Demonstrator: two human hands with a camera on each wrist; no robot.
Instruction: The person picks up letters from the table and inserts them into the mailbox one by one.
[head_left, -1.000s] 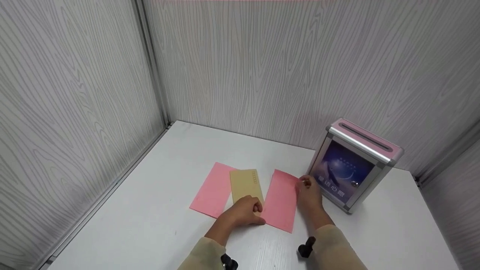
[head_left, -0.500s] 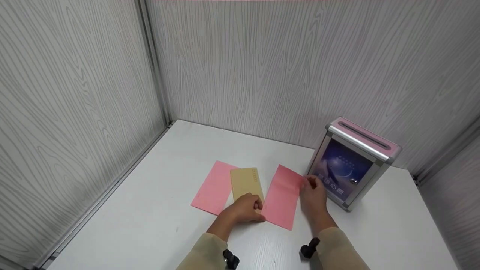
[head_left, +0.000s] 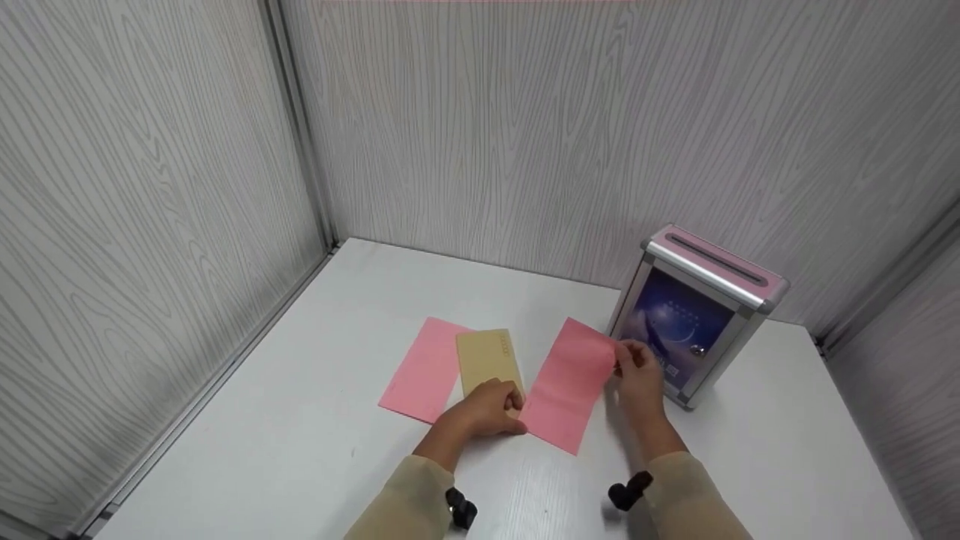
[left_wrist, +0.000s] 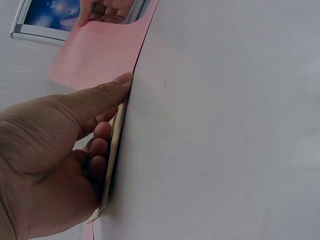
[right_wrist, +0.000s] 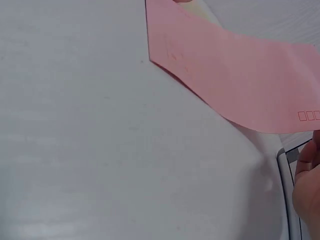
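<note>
At the near side of the table (head_left: pixel 300 450), two pale sleeves (head_left: pixel 409 499). Beyond them, left hand (head_left: pixel 489 409): fingers curled over the tan envelope (head_left: pixel 484 356), thumb on the near-left corner of the pink envelope (head_left: pixel 568 390); cannot tell whether it pinches either. Second pink envelope (head_left: pixel 424 371) flat to the left, a corner under the tan one. Right hand (head_left: pixel 641 375) closed in a pinch on the pink envelope's far-right corner; that end bowed up off the table. Behind, upright box (head_left: pixel 679 322), slotted pink top, blue front; then grained wall (head_left: pixel 480 135).
</note>
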